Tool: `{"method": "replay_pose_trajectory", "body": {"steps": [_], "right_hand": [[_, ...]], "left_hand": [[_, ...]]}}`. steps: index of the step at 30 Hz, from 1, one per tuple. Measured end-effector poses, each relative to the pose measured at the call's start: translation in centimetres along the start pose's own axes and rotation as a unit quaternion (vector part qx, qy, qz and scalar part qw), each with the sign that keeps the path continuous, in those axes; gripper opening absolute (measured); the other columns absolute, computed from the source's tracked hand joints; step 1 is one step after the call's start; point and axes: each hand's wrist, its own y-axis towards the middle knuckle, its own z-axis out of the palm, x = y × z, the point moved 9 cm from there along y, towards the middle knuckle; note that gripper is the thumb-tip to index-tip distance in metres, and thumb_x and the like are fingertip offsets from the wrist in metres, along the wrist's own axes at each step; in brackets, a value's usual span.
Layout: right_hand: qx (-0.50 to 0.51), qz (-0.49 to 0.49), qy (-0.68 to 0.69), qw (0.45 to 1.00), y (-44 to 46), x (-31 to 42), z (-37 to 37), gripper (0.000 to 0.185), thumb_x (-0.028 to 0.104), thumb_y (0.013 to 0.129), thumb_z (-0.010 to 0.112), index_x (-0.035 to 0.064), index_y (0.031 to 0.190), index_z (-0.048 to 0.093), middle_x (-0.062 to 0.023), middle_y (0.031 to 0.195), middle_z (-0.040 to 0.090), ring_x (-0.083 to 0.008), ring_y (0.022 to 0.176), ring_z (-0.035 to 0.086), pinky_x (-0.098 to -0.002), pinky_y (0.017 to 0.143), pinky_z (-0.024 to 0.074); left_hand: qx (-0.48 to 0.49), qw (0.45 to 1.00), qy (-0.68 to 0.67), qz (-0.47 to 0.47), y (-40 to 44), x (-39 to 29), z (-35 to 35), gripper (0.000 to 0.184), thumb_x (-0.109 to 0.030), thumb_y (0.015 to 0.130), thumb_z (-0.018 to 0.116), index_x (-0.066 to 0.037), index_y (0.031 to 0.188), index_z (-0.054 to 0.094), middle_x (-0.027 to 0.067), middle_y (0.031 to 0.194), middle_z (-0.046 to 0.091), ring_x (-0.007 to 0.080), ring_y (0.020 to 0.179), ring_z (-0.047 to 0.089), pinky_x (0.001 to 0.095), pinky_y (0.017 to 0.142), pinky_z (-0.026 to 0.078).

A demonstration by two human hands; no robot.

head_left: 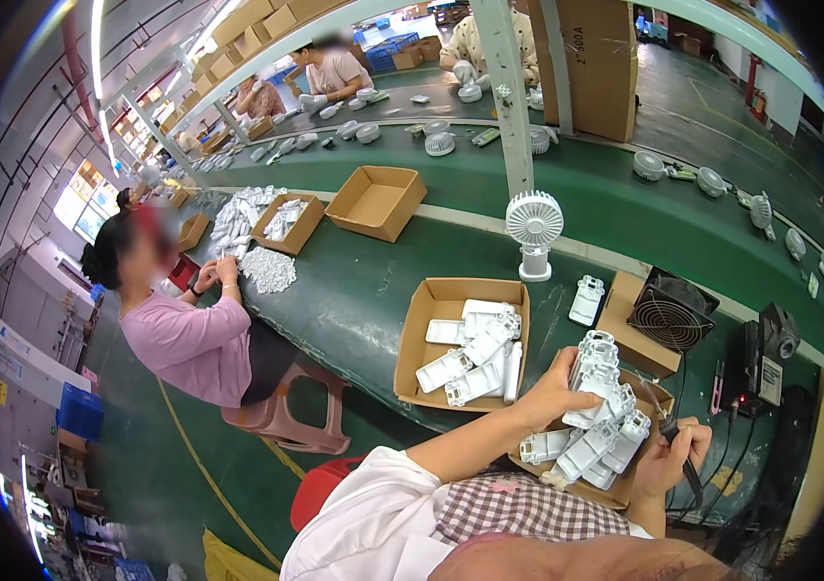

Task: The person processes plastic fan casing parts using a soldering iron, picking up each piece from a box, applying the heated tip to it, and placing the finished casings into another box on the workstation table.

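My left hand (557, 389) is closed round a stack of white plastic housings (594, 373), above a cardboard box (620, 499) that holds more of these housings. To its right, my right hand (678, 453) grips a black-handled soldering iron (668, 422), its thin metal tip pointing up and left near the box's right edge. Left of my hands, another open cardboard box (415, 334) contains several white housings. A single white housing (586, 300) lies on the green table beyond my left hand.
A white fan (534, 232) stands near the conveyor (606, 208). Right of it are a black fan (673, 310) on a carton and a black device (759, 363) with cables. A co-worker in pink (189, 339) sits at the left beside small white parts (268, 270).
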Motion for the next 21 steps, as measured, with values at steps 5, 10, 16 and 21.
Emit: {"method": "replay_pose_trajectory", "body": {"steps": [5, 10, 16, 21], "right_hand": [[0.023, 0.012, 0.010, 1.000, 0.0, 0.0, 0.3, 0.020, 0.018, 0.090, 0.050, 0.0074, 0.077, 0.039, -0.0002, 0.068, 0.038, -0.0058, 0.058, 0.033, -0.0200, 0.052, 0.0246], [0.002, 0.007, -0.008, 1.000, 0.0, 0.1, 0.2, 0.023, 0.019, 0.087, 0.052, 0.0072, 0.075, 0.037, -0.0015, 0.066, 0.038, -0.0060, 0.055, 0.032, -0.0193, 0.048, 0.0239], [0.026, 0.006, -0.001, 1.000, 0.0, -0.1, 0.5, 0.019, 0.019, 0.091, 0.048, 0.0071, 0.078, 0.040, 0.0001, 0.067, 0.038, -0.0052, 0.058, 0.032, -0.0199, 0.053, 0.0231], [0.015, 0.010, -0.001, 1.000, 0.0, -0.2, 0.3, 0.019, 0.019, 0.091, 0.047, 0.0070, 0.078, 0.040, 0.0001, 0.067, 0.038, -0.0050, 0.057, 0.031, -0.0196, 0.052, 0.0223]], "left_hand": [[-0.002, 1.000, -0.004, 0.006, 0.1, 0.1, -0.3, 0.087, -0.002, 0.067, 0.072, 0.004, 0.135, 0.019, 0.0136, 0.119, 0.044, 0.0200, 0.110, 0.048, 0.0304, 0.092, 0.043], [-0.022, 0.999, 0.016, 0.021, 0.0, -0.5, -0.2, 0.079, -0.002, 0.068, 0.071, 0.003, 0.133, 0.026, 0.0102, 0.116, 0.048, 0.0182, 0.106, 0.050, 0.0305, 0.091, 0.044], [0.013, 1.000, -0.002, -0.011, -0.4, -0.7, 0.5, 0.071, -0.003, 0.071, 0.073, -0.001, 0.130, 0.034, 0.0082, 0.115, 0.051, 0.0150, 0.104, 0.052, 0.0295, 0.090, 0.044], [-0.001, 1.000, 0.001, -0.008, 0.0, -0.1, 0.0, 0.085, 0.001, 0.068, 0.069, 0.006, 0.138, 0.021, 0.0116, 0.119, 0.049, 0.0179, 0.106, 0.052, 0.0295, 0.090, 0.044]]}}
